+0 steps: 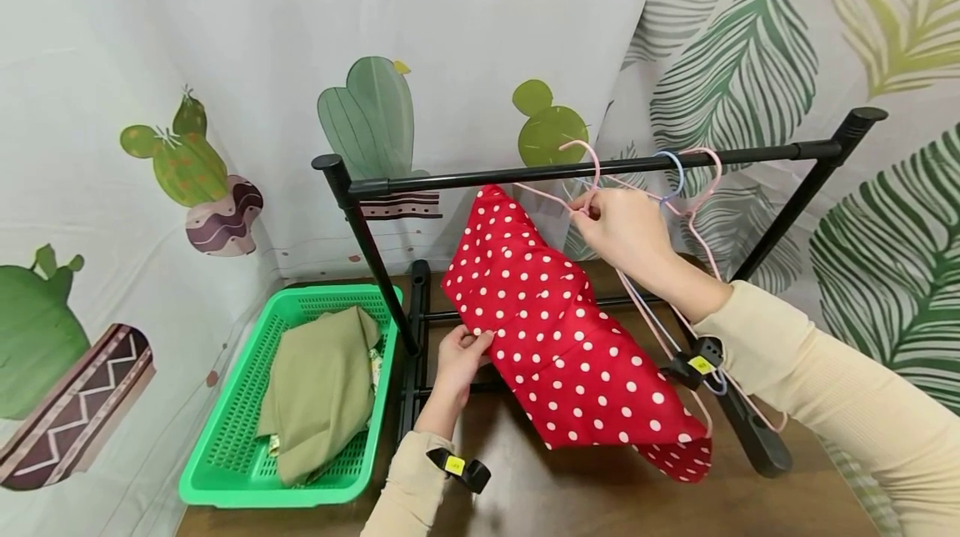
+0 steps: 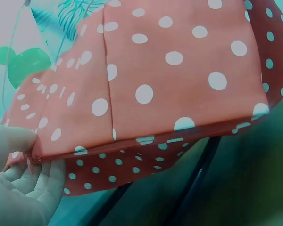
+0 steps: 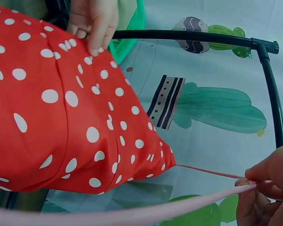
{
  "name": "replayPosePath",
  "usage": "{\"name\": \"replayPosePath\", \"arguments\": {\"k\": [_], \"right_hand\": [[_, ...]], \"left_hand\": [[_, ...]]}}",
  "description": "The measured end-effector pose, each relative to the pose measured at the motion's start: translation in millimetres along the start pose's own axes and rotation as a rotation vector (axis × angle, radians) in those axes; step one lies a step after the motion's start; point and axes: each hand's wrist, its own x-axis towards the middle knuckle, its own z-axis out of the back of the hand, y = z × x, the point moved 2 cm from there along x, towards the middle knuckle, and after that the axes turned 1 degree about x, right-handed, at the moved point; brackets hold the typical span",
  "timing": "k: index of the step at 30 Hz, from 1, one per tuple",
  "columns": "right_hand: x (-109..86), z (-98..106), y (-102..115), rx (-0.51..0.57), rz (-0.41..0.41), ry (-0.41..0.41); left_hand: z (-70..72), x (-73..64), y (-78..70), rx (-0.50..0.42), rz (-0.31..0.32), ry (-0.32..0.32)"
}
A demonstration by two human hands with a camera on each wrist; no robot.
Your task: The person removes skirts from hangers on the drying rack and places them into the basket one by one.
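Observation:
My left hand (image 1: 457, 362) pinches the left edge of a red cloth piece (image 1: 555, 337) with white dots, thumb on top and fingers under it. In the left wrist view the cloth (image 2: 146, 94) shows a seam and a second layer below its edge. My right hand (image 1: 626, 224) pinches a pink hanger (image 1: 597, 170) just below its hook, which overlaps the rack's top rail. The cloth's upper corner is draped on one arm of this hanger; the right wrist view shows the thin pink arm (image 3: 210, 171) running into that corner.
A black rack (image 1: 465, 180) stands on the brown table (image 1: 585, 495). Right of my hand, a blue hanger (image 1: 678, 170) and another pink hanger (image 1: 716, 178) hang from the rail. On the left, a green basket (image 1: 198, 470) holds an olive cloth (image 1: 322, 387). A printed curtain (image 1: 262, 20) hangs behind.

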Motion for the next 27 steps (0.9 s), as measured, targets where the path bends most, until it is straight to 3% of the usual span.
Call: {"name": "replayPosePath", "arguments": {"k": [8,17,27], "right_hand": [[-3.1,0,-4,0.006,-0.014,0.009],[-4.3,0,-6,0.002,-0.024,0.014],[-7.4,-1,-11,0.003,-0.06,0.045]], "left_hand": [[6.3,-6.7,-20.6,0.056,-0.07,0.032],[6.2,-10.1,-42.1,0.148,-0.108,0.079],[6.4,-32.0,-93.8,0.236,-0.208,0.131]]}}
